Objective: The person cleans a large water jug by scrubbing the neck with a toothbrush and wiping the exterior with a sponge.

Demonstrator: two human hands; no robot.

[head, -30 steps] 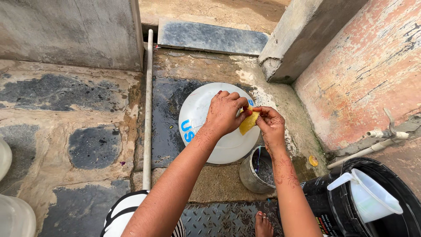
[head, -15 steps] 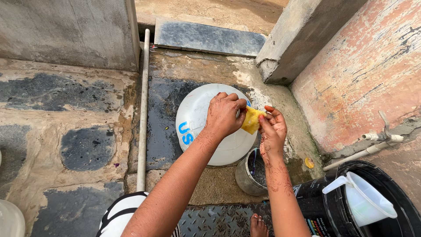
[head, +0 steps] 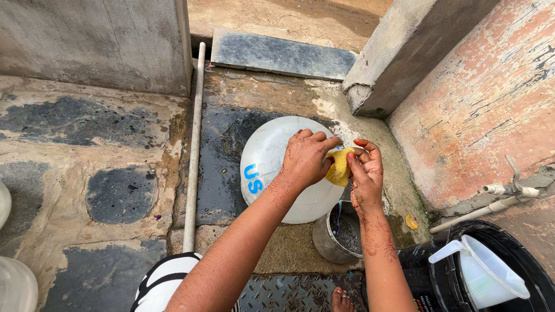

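I see the yellow sponge [head: 339, 166] pinched between both hands above the white plastic container [head: 272, 164] on the wet floor. My left hand [head: 305, 157] and right hand [head: 365, 171] each clench the sponge. A small metal bucket [head: 332, 240] stands just below, beside a black bin [head: 439, 277].

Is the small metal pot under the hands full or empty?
Nearly empty: the metal pot stands upright below the sponge, showing dark wet inner wall; depth cannot be told.

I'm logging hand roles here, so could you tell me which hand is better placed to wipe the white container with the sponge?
Probably the left hand: it grips the yellow sponge directly above the white container.
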